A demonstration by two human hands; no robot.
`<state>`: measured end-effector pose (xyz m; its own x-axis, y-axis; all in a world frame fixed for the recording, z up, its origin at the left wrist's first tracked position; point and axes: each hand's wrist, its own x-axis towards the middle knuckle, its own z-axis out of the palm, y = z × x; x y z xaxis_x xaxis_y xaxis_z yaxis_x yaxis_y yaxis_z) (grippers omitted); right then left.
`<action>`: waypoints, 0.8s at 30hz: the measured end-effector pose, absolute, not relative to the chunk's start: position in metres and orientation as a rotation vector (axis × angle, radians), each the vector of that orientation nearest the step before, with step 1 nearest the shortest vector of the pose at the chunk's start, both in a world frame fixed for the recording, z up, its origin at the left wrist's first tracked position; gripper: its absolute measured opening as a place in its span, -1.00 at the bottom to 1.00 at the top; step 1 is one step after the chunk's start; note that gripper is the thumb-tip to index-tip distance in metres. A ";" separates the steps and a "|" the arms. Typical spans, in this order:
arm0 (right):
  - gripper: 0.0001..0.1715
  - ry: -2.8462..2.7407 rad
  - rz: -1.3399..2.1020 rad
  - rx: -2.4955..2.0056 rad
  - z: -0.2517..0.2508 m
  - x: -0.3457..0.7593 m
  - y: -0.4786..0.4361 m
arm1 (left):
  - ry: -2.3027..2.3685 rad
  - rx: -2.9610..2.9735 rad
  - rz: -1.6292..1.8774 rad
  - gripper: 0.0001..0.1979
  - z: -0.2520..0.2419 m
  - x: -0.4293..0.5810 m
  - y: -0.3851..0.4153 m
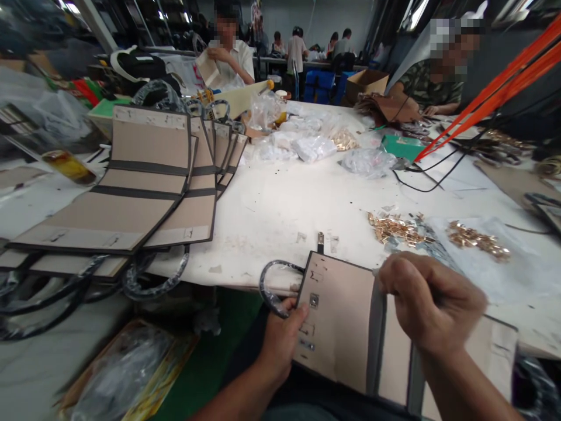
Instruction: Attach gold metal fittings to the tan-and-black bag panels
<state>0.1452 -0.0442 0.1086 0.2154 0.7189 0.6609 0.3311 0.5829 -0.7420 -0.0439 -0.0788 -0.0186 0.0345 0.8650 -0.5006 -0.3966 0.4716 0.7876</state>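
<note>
A beige, dark-edged bag panel [346,316] lies tilted at the table's front edge, its inner side facing up. My left hand [280,336] grips its left edge, thumb on top, beside the plastic-wrapped black handle [268,279]. A short black tab with a metal fitting [321,241] sticks out from the far corner. Bent wire clips and a small metal plate [314,300] show on the panel. Curled closed above the panel's dark strip [374,339] is my right hand [432,301]. A tiny greyish tip shows at its fingers; what it is cannot be made out.
Similar bag panels [146,187] with wrapped handles are stacked at the left. Small gold metal parts [398,229] lie in piles at the right, some on a plastic sheet [521,269]. Plastic bags [307,143], an orange strap [491,93] and black cords are farther back. Several people work beyond.
</note>
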 end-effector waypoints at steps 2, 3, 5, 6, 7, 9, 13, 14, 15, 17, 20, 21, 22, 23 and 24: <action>-0.55 -1.270 0.469 -0.799 0.110 0.134 -0.050 | 1.168 0.490 1.043 -0.59 -0.018 -0.041 -0.079; -0.54 -1.202 0.579 -0.737 0.109 0.128 -0.051 | 1.168 0.485 1.047 -0.61 -0.018 -0.041 -0.080; -0.52 -1.053 0.817 -0.687 0.103 0.117 -0.049 | 1.170 0.484 1.050 -0.63 -0.018 -0.040 -0.080; -0.50 -0.982 0.903 -0.687 0.098 0.111 -0.048 | 1.171 0.485 1.050 -0.64 -0.018 -0.040 -0.081; -0.50 -0.920 0.959 -0.692 0.091 0.107 -0.046 | 1.170 0.484 1.049 -0.64 -0.018 -0.040 -0.081; -0.49 -0.844 1.011 -0.710 0.074 0.098 -0.043 | 1.170 0.477 1.050 -0.65 -0.018 -0.040 -0.080; -0.49 -0.849 1.040 -0.731 0.046 0.086 -0.041 | 1.171 0.461 1.062 -0.63 -0.019 -0.041 -0.079; -0.49 -0.873 1.045 -0.739 0.045 0.086 -0.041 | 1.169 0.459 1.061 -0.63 -0.019 -0.041 -0.079; -0.49 -0.901 1.052 -0.748 0.047 0.087 -0.040 | 1.165 0.459 1.060 -0.62 -0.019 -0.041 -0.079; -0.49 -0.946 1.059 -0.759 0.060 0.093 -0.037 | 1.153 0.461 1.055 -0.60 -0.020 -0.042 -0.079; -0.49 -0.924 1.014 -0.733 0.081 0.102 -0.032 | 1.129 0.476 1.042 -0.58 -0.020 -0.042 -0.079; -0.49 -0.905 0.995 -0.727 0.083 0.102 -0.030 | 1.123 0.479 1.042 -0.57 -0.020 -0.043 -0.079; -0.49 -0.888 0.980 -0.736 0.083 0.101 -0.028 | 1.120 0.479 1.046 -0.56 -0.021 -0.042 -0.079; -0.48 -0.879 0.984 -0.752 0.079 0.099 -0.027 | 1.119 0.477 1.055 -0.56 -0.021 -0.042 -0.079; -0.48 -0.875 1.001 -0.775 0.074 0.095 -0.026 | 1.118 0.476 1.067 -0.56 -0.021 -0.042 -0.079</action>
<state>0.0954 -0.0264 0.0740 0.2773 0.9274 0.2511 -0.3734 0.3449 -0.8612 -0.0422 -0.0793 -0.0209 0.0444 0.8720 -0.4874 -0.4459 0.4539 0.7715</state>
